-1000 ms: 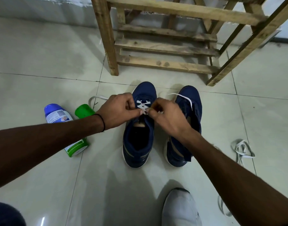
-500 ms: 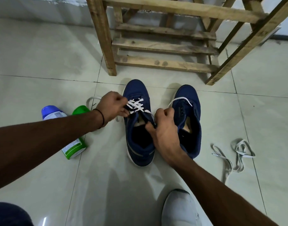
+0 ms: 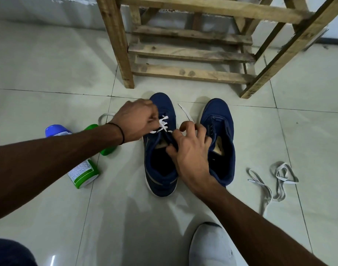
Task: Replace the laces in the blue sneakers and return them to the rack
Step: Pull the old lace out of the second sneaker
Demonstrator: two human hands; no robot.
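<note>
White lace (image 3: 163,124) is pinched in the curled fingers of the left hand (image 3: 137,120), which hovers over the forward eyelets of the half-laced sneaker (image 3: 158,181). The right hand (image 3: 191,150) lies across that sneaker's throat, thumb against the tongue and fingers bent. The lace's free end runs toward its index finger, but whether the hand grips anything cannot be told.

Only the front few eyelet rows of this sneaker show crossings, so the upper rows and the knot look undone. Just beside it on its right stands the second sneaker (image 3: 220,121), with no lace visible in its eyelets. Well apart to the right of the half-laced sneaker, grey laces (image 3: 277,177) lie tangled on the floor, probably the old pair. A green-and-white bottle (image 3: 83,173) lies to its left. Past its toe stands the wooden rack (image 3: 183,72). By this showing the task is less than half done, with the return to the rack not yet begun.

Both sneakers sit sole-down, their long axes running away from the person, toes toward the rack and heels toward the person.
</note>
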